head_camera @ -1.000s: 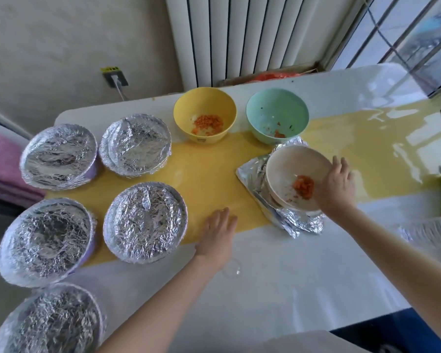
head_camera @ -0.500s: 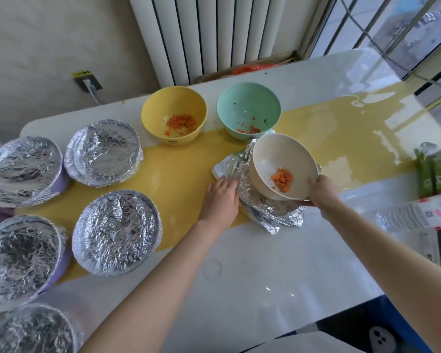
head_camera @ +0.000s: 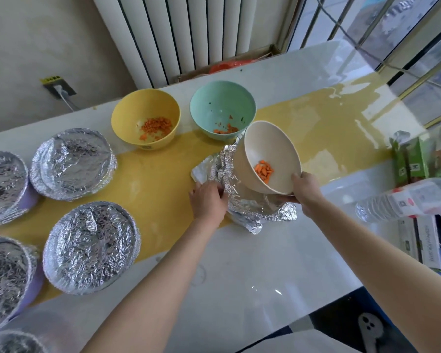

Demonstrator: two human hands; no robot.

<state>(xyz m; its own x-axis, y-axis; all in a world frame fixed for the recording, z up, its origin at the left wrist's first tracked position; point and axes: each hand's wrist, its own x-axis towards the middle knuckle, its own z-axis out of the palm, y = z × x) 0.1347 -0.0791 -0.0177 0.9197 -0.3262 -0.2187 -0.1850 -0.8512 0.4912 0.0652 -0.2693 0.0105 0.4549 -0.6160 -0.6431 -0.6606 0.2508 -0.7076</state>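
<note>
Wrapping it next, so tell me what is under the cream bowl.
Crumpled foil lies under the tilted cream bowl, which the right hand grips at its rim; the left hand holds the foil's edge. The bowl covers part of the foil; the foil hides the table beneath.

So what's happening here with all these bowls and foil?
A person seems to be wrapping bowls in foil. The right hand holds a cream bowl, tilted, with carrot pieces inside, above a crumpled foil sheet whose edge the left hand holds. A yellow bowl and a green bowl stand uncovered behind; several foil-covered bowls sit at the left.
</note>
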